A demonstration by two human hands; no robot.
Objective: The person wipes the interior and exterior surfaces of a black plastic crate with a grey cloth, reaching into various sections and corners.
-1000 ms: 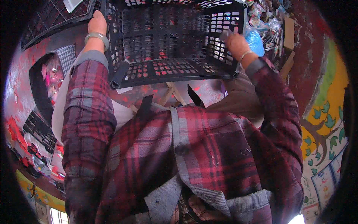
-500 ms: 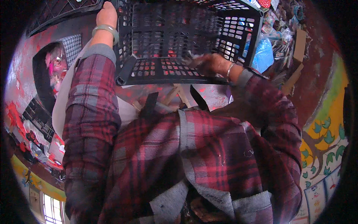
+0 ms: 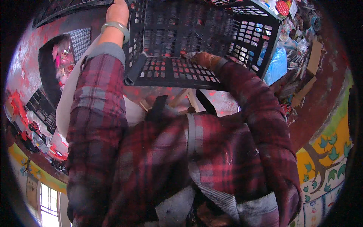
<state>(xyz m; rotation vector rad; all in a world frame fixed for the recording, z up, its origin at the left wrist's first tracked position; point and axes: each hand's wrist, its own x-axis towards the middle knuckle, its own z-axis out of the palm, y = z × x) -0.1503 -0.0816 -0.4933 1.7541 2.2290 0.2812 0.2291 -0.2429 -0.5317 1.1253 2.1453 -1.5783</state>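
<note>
A black plastic crate [image 3: 261, 51] with slotted walls lies tilted in front of me, its open side facing me. My left hand [image 3: 118, 13], with a pale bangle at the wrist, is closed on the crate's left edge near the top; most of its fingers are hidden behind the edge. Inside the crate, my right hand [image 3: 206, 59] reaches low along the slotted lower wall. Its fingers are drawn together on a small greyish-white piece [image 3: 191, 55], too blurred to name.
To the right lie a blue plastic bag [image 3: 277, 65], a heap of clear packaging and a cardboard flap [image 3: 314, 56]. On the left are a dark container with pink items [image 3: 62, 68] and a black rack [image 3: 41, 111]. Wooden legs [image 3: 193, 101] stand below the crate.
My right hand has gone from the crate's near right edge deeper into it, the forearm now crossing the rim. The whole view has shifted slightly, so the crate appears further right.
</note>
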